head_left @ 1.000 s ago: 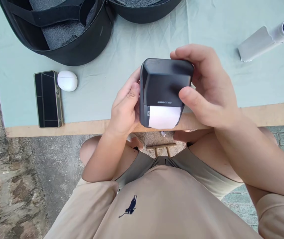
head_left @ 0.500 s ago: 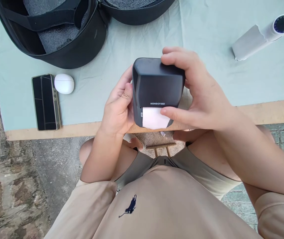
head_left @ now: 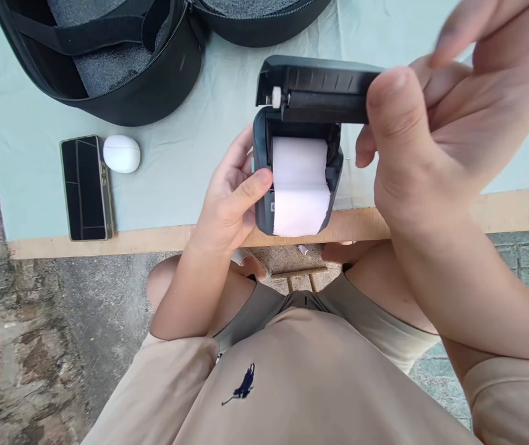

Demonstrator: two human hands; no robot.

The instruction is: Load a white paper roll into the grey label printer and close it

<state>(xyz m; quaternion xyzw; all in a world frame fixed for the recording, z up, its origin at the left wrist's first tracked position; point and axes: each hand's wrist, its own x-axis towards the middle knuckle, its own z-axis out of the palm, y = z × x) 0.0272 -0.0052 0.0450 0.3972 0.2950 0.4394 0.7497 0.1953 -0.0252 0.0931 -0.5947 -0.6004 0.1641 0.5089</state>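
Observation:
A small black label printer (head_left: 261, 213) is held over the table's near edge, its lid swung up. My left hand (head_left: 233, 201) wraps around the printer's left side, thumb on the front edge beside the paper. Inside the body sits a white paper roll (head_left: 300, 176), its loose end hanging over the front lip. My right hand (head_left: 450, 117) grips the right end of the raised lid (head_left: 324, 93), thumb in front, with some fingers hidden behind it. On the lid's underside a dark roller with a white gear end shows.
An open black zippered case (head_left: 167, 93) with grey foam stands at the back left. A phone (head_left: 81, 188) and a white earbud case (head_left: 122, 154) lie at left on the pale cloth (head_left: 162, 179). The table's wooden edge (head_left: 153, 241) runs in front of my body.
The printer's lid has been lifted from closed to open by my right hand, which moved up and right. The paper inside has come into view. My left hand still holds the body.

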